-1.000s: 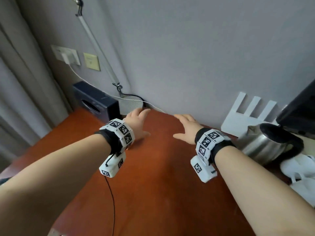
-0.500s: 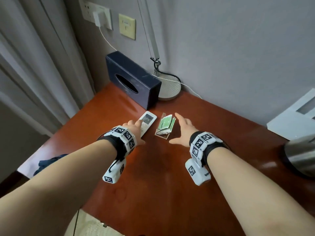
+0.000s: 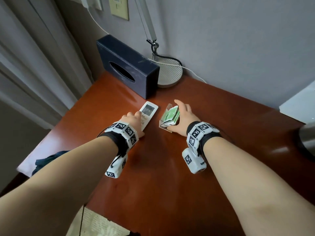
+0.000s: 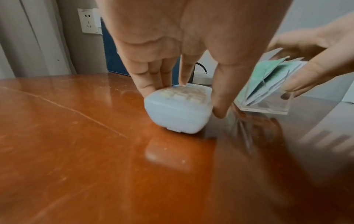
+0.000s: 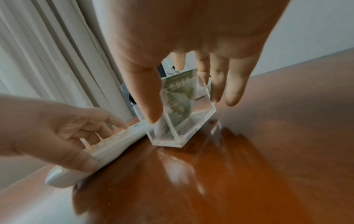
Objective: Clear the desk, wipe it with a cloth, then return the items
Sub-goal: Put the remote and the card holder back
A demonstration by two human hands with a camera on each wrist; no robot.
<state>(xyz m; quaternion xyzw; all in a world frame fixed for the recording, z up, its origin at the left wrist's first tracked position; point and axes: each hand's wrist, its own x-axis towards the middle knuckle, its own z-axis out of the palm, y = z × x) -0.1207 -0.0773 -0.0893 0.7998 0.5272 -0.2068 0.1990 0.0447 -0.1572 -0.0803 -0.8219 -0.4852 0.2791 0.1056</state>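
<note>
A white remote lies on the red-brown desk in front of the tissue box. My left hand grips its near end, thumb on one side and fingers over the keys. Just to its right stands a clear acrylic box of green packets. My right hand spans it, with the thumb against the near face and the fingers along the far side. The remote and box both rest on the desk.
A dark blue tissue box and a round lamp base with its cable stand at the back by the wall. A steel kettle is at the right edge. A dark cloth hangs off the desk's left edge by the curtain.
The view has swung left and down onto the remote and the box. My left hand has settled round the remote. My right hand has slid alongside the acrylic box and its thumb has come in.
</note>
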